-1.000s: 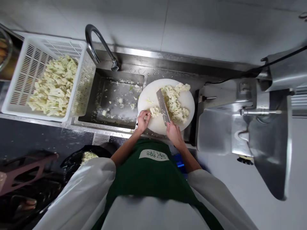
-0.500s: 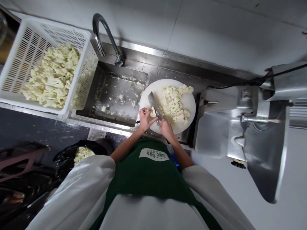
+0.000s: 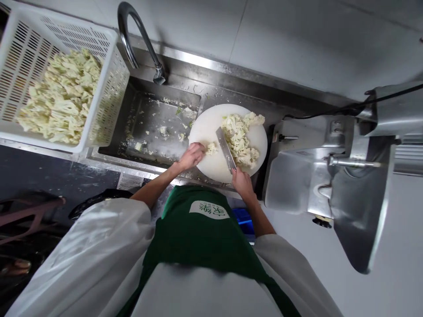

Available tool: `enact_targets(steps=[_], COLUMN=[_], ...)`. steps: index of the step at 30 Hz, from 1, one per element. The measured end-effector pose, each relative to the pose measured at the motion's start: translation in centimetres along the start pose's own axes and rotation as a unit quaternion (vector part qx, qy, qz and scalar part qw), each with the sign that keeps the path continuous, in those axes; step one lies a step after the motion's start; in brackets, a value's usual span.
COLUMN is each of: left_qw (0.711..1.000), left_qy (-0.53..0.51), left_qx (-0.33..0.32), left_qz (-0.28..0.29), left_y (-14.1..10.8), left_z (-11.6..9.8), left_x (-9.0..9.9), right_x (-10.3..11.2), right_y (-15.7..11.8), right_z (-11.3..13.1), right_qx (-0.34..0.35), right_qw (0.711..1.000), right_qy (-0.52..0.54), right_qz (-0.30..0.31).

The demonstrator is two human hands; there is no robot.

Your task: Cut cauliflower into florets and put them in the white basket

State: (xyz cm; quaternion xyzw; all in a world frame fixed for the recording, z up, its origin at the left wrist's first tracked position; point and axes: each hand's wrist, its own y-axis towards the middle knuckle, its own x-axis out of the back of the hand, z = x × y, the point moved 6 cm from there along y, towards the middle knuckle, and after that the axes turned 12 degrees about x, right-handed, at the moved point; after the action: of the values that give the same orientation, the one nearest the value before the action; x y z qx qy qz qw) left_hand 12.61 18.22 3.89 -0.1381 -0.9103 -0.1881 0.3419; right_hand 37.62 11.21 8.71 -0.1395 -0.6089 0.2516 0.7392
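Observation:
A round white cutting board (image 3: 211, 125) lies at the right of the sink. On its right half is a heap of cut cauliflower (image 3: 240, 140). My right hand (image 3: 243, 181) is closed round the handle of a cleaver (image 3: 226, 149), whose blade rests along the heap's left side. Left of the blade sits a small cauliflower piece (image 3: 211, 149). My left hand (image 3: 192, 155) is at the board's left edge, fingers curled together beside that piece; what they hold, if anything, is hidden.
A white basket (image 3: 99, 88) of cauliflower stands at the left. The steel sink (image 3: 148, 127) holds scraps, with a curved faucet (image 3: 140, 33) behind it. A metal machine (image 3: 291, 176) stands right of the board.
My left hand has moved left, off the cauliflower piece. The cleaver and my right hand have shifted right, towards the heap. The camera view has moved slightly.

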Motion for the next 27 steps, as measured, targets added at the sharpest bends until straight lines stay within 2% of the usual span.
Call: enact_targets(steps=[2, 4, 8, 11, 13, 17, 21, 23, 27], left_qw=[0.988, 0.972, 0.964, 0.963, 0.962, 0.953, 0.948, 0.944, 0.954], left_qy=[0.011, 0.020, 0.041, 0.046, 0.025, -0.012, 0.002, 0.009, 0.021], left_qx=[0.070, 0.135, 0.206, 0.228, 0.232, 0.241, 0.237, 0.238, 0.247], left_qz=[-0.134, -0.192, -0.163, -0.139, -0.143, -0.183, -0.213, -0.229, -0.170], left_y=[-1.1, -2.2, -2.7, -2.4, -2.2, -2.3, -2.6, -2.7, -2.3], left_z=[0.1, -0.1, -0.7, -0.4, 0.2, 1.1, 1.0, 0.8, 1.1], left_x=[1.0, 0.3, -3.5, -5.1, -5.0, -3.0, -1.4, -1.0, -1.9], right_x=[0.9, 1.3, 0.5, -0.2, -0.3, 0.3, 0.8, 0.4, -0.1], right_y=[0.1, 0.4, 1.6, 2.3, 2.5, 1.8, 0.5, 0.2, 0.6], right_z=[0.9, 1.9, 2.9, 2.9, 2.6, 1.6, 1.1, 1.5, 2.2], right_qx=[0.015, 0.043, 0.079, 0.080, 0.078, 0.085, 0.067, 0.068, 0.090], right_qw=[1.000, 0.999, 0.996, 0.996, 0.996, 0.995, 0.996, 0.996, 0.992], right_qy=[-0.006, -0.008, -0.026, -0.033, -0.026, -0.016, -0.041, -0.043, -0.036], right_qz=[-0.023, -0.030, 0.016, 0.035, 0.044, 0.057, 0.033, 0.045, 0.085])
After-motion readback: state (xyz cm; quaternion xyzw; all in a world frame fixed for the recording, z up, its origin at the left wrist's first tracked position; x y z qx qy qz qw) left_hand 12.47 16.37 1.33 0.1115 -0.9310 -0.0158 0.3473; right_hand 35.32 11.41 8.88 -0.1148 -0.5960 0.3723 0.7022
